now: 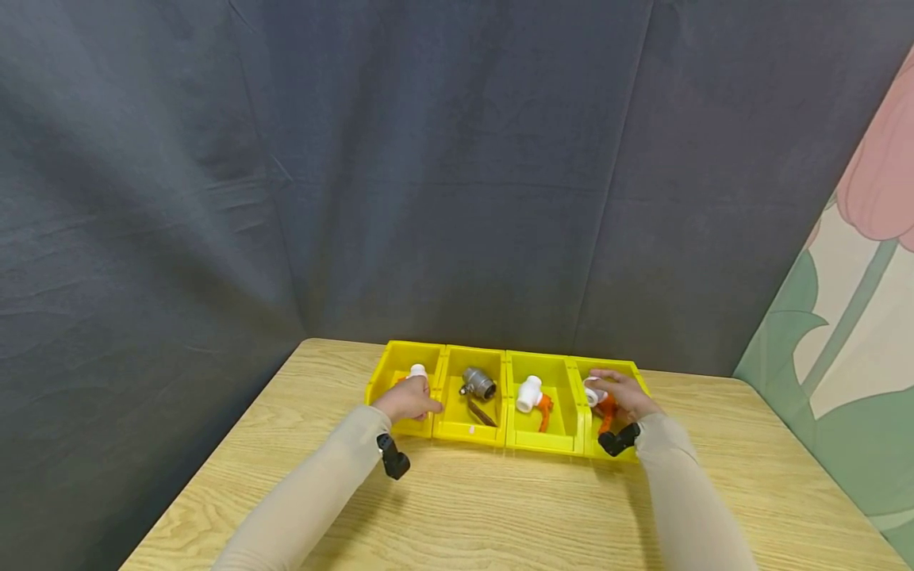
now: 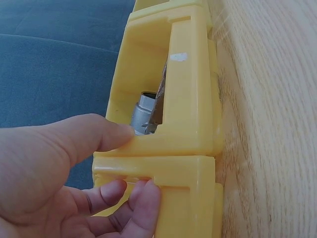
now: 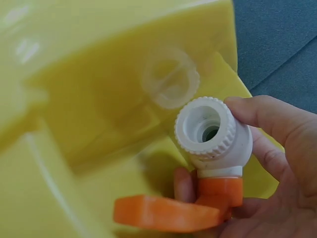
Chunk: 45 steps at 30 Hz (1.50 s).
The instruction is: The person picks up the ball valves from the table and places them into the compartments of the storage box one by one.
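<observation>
At the far right bin (image 1: 638,373), my right hand (image 1: 620,394) holds a white plastic ball valve (image 3: 205,131) with an orange lever handle (image 3: 166,213). The thumb lies on its white body and fingers curl behind it. My left hand (image 1: 410,400) pinches the adjoining walls of the two leftmost yellow bins (image 2: 148,146), thumb on one side and fingers curled on the other. A white valve (image 1: 417,370) shows partly behind that hand. Beside it, a grey metal valve (image 1: 479,383) with a brown lever lies in the second bin (image 1: 467,432).
The third bin (image 1: 528,440) holds another white ball valve (image 1: 529,393) with an orange handle. All the bins stand side by side on a wooden table (image 1: 500,507). A dark curtain (image 1: 457,174) hangs behind, with a flower-patterned wall (image 1: 857,341) at the right.
</observation>
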Motion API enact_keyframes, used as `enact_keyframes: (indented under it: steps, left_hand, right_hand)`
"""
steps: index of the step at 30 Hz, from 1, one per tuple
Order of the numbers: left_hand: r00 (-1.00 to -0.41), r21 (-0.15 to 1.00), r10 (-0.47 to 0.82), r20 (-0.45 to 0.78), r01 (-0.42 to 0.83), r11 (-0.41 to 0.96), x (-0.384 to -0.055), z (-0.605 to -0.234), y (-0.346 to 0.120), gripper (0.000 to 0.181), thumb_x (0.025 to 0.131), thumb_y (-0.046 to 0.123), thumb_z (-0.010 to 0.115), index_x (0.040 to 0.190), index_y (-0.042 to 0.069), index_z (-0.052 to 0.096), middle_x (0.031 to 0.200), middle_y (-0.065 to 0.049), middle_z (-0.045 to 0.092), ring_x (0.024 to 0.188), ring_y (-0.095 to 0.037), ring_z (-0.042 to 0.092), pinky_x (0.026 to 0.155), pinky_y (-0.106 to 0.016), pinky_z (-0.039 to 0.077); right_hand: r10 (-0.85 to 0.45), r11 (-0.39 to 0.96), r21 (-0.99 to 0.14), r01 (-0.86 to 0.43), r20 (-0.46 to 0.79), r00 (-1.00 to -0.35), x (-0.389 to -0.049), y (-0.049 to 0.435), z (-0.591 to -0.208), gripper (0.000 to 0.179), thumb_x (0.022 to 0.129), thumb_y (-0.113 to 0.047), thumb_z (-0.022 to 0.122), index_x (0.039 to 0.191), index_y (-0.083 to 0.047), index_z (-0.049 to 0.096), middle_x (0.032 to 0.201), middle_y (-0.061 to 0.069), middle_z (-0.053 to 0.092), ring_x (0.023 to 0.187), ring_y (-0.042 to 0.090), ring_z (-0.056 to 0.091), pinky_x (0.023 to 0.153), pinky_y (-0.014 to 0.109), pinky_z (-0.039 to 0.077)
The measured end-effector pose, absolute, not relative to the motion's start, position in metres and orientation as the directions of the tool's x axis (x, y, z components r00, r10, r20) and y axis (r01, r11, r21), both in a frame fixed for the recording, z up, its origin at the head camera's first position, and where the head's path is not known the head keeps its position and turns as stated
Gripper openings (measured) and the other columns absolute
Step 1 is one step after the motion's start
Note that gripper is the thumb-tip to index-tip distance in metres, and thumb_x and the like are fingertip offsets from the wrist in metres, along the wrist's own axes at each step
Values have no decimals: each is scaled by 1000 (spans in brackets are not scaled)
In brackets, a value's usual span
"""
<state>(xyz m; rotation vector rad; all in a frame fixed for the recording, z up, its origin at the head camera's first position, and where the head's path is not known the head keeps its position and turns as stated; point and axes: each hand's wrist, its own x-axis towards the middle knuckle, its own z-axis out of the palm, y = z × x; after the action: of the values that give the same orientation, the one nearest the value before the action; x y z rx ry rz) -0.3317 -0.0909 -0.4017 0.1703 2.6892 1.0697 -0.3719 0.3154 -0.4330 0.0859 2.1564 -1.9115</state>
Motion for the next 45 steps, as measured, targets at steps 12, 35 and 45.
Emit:
enact_keyframes:
  steps: [12, 35, 45]
  left_hand:
    - [-964, 690, 187, -191, 4, 724, -331, -403, -91, 32, 84, 21, 74, 81, 6, 46, 65, -1, 43, 56, -15, 44, 58, -27, 35]
    - [-964, 693, 196, -181, 16, 720, -333, -403, -90, 34, 83, 21, 76, 79, 5, 46, 63, -1, 42, 55, -15, 43, 57, -27, 34]
    - [-965, 674, 181, -191, 5, 739, -331, -400, -90, 33, 84, 23, 75, 81, 5, 47, 67, -2, 43, 58, -16, 45, 59, -27, 36]
  right_hand:
    - [-61, 273, -941, 202, -227, -972, -372, 314, -438, 61, 96, -22, 60, 143, 5, 33, 90, 4, 54, 69, 14, 58, 65, 28, 54]
    - [-38, 337, -926, 168, -192, -981, -369, 304, -437, 43, 91, -6, 63, 128, 9, 45, 88, 2, 55, 64, 14, 52, 62, 27, 50]
    - [-86, 427, -891, 153, -208, -974, -370, 304, -434, 44, 94, -9, 55, 132, 9, 40, 75, 1, 51, 60, 13, 51, 55, 28, 48]
